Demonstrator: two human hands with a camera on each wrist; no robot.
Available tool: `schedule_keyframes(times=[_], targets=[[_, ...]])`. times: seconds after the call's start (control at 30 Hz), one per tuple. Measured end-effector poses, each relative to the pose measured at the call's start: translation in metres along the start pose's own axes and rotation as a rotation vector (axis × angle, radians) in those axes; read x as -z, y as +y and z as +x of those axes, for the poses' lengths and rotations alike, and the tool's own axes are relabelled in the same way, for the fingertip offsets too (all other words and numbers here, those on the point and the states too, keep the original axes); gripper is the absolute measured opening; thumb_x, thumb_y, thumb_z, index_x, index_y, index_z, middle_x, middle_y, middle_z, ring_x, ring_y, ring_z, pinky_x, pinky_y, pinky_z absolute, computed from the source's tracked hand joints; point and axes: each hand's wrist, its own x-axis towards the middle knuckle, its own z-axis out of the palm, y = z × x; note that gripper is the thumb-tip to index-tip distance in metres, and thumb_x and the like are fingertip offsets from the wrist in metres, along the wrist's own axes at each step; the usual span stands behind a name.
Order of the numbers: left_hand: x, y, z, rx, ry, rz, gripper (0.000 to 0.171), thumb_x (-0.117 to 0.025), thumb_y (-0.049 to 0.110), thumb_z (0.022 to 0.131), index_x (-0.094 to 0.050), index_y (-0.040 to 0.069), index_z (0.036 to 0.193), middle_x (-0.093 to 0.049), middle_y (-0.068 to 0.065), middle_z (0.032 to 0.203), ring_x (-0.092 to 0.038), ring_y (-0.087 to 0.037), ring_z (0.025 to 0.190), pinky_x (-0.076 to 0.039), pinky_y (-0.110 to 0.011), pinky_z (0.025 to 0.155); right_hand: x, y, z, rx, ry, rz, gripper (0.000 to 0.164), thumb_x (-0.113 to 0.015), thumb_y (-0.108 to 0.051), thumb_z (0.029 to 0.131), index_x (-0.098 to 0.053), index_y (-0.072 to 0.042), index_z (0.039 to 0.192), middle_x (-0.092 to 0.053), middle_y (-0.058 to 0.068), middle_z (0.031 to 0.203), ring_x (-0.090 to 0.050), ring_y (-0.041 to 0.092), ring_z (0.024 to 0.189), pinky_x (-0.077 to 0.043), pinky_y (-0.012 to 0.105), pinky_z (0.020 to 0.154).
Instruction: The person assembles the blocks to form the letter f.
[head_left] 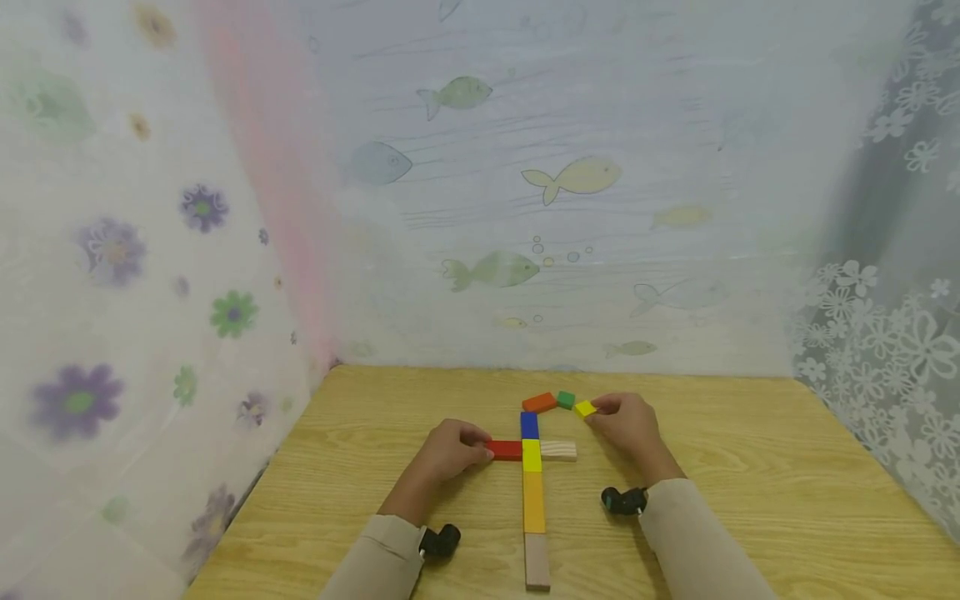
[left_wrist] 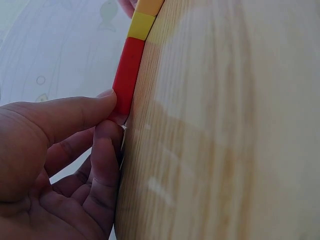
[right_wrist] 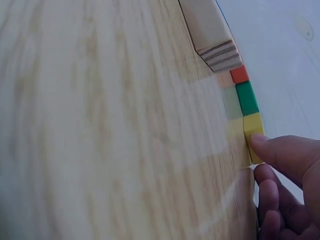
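Observation:
My left hand (head_left: 452, 452) pinches the outer end of a red block (head_left: 506, 451) between thumb and fingers. That block's other end meets a yellow block (head_left: 532, 456) in a column. In the column, a blue block (head_left: 529, 425) lies above the yellow one, with an orange block (head_left: 534, 502) and a pale wooden block (head_left: 537, 562) below. A striped wooden block (head_left: 558, 451) sticks out to the right. My right hand (head_left: 627, 425) pinches a small yellow block (right_wrist: 254, 131) beside a green block (head_left: 566, 400). An orange-red block (head_left: 539, 402) lies left of the green one.
The wood-grain table (head_left: 360, 483) stretches around the blocks. Behind it hangs a curtain (head_left: 480, 200) printed with fish, and flowered curtains (head_left: 150, 317) stand at the sides. A small black camera (head_left: 441, 542) sits at the left wrist, another black camera (head_left: 624, 501) at the right.

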Motion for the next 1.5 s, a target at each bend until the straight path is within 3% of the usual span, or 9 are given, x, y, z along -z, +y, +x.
schedule_keyframes(times=[1.5], targets=[[0.0003, 0.0014, -0.0005, 0.005, 0.011, 0.015, 0.025, -0.081, 0.020, 0.091, -0.079, 0.012, 0.115, -0.068, -0.003, 0.098, -0.059, -0.020, 0.088, -0.053, -0.034, 0.078, -0.0010, 0.0023, 0.0054, 0.009, -0.008, -0.018, 0.033, -0.081, -0.027, 0.089, -0.078, -0.009, 0.116, -0.077, 0.009, 0.104, -0.067, 0.033, 0.103, -0.052, 0.052, 0.095]])
